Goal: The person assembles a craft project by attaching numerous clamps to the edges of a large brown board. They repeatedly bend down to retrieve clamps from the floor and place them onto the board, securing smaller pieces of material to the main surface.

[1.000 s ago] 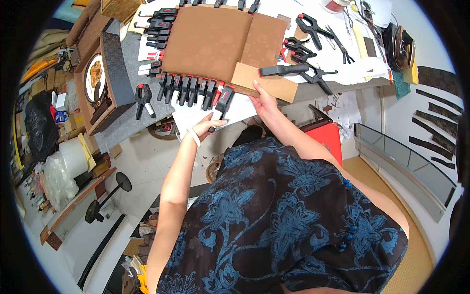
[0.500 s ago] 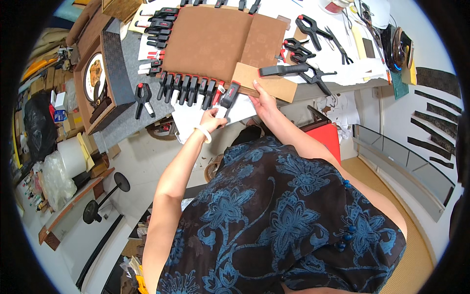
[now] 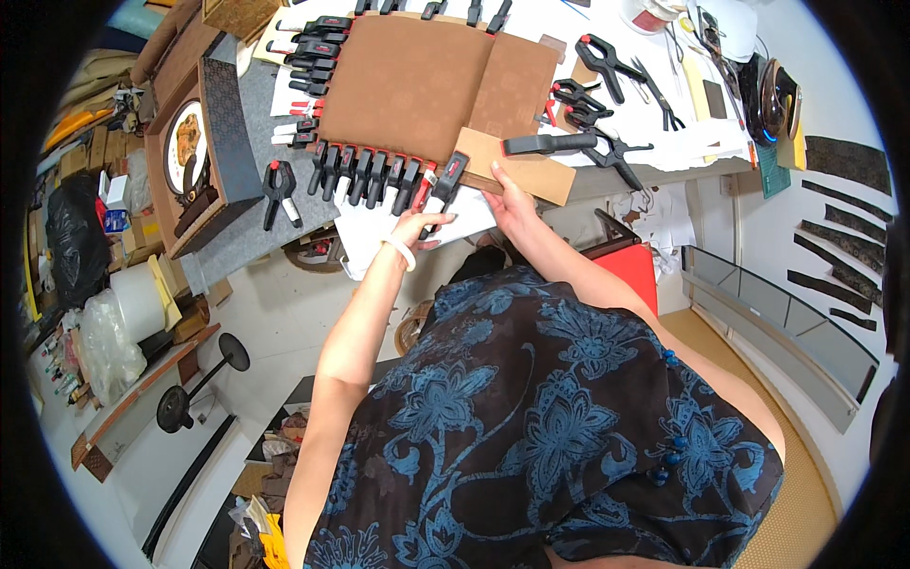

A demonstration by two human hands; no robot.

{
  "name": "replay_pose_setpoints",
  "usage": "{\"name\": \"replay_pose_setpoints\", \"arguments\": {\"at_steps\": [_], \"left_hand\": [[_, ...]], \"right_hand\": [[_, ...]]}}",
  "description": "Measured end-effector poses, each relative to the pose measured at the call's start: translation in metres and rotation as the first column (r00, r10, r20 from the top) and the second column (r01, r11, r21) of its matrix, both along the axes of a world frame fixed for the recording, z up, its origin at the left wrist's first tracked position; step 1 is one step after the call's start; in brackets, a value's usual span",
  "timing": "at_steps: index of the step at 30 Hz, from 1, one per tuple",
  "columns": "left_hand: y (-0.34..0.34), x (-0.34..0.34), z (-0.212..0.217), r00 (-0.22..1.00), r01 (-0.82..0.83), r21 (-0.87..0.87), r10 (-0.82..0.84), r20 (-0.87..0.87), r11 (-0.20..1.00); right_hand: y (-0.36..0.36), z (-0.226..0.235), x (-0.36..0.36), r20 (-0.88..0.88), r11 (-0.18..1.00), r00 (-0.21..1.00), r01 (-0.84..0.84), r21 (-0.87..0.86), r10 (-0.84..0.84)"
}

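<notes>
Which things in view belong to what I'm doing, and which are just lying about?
In use, it seems:
held clamp, in the left hand
tan board, gripped by the right hand
brown panel
edge clamps along its near side

Apparently just lying about:
loose clamp at left
scissors
white tub
open box

A brown sheet (image 3: 408, 81) with a matt, suede-like surface, smooth plastic clamps (image 3: 362, 174), dull cardboard (image 3: 542, 180) and white paper (image 3: 464, 214) share a grey, felt-like tabletop (image 3: 240, 232); the flowered garment (image 3: 564, 417) is cloth.
</notes>
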State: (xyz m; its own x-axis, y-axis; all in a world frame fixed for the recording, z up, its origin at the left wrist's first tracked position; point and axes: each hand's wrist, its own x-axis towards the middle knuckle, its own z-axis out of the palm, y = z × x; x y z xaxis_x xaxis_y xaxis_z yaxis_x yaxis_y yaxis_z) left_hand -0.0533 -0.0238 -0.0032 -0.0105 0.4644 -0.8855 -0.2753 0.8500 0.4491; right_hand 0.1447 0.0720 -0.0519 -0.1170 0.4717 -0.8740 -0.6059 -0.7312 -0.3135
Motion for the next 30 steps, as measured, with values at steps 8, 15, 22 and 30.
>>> {"name": "replay_pose_setpoints", "arguments": {"at_steps": [8, 15, 22, 30], "left_hand": [[-0.003, 0.011, 0.018, 0.988, -0.149, 0.078, 0.147, 0.039, 0.986], [-0.006, 0.015, -0.016, 0.973, -0.215, 0.158, 0.226, -0.054, 0.964], [0.0, 0.019, -0.025, 0.968, -0.221, 0.092, 0.23, -0.101, 0.971], [-0.045, 0.053, 0.015, 0.873, -0.488, 0.072, 0.488, 0.017, 0.87]], "right_hand": [[0.0, 0.003, -0.001, -0.008, 0.999, 0.999, 0.043, -0.003, -0.043], [0.0, 0.003, 0.0, -0.01, 1.0, 1.0, 0.026, -0.016, -0.026], [-0.002, -0.003, -0.002, -0.042, 0.999, 0.999, 0.033, 0.023, -0.032], [-0.004, -0.014, 0.001, -0.066, 0.998, 0.997, 0.039, -0.04, -0.041]]}}
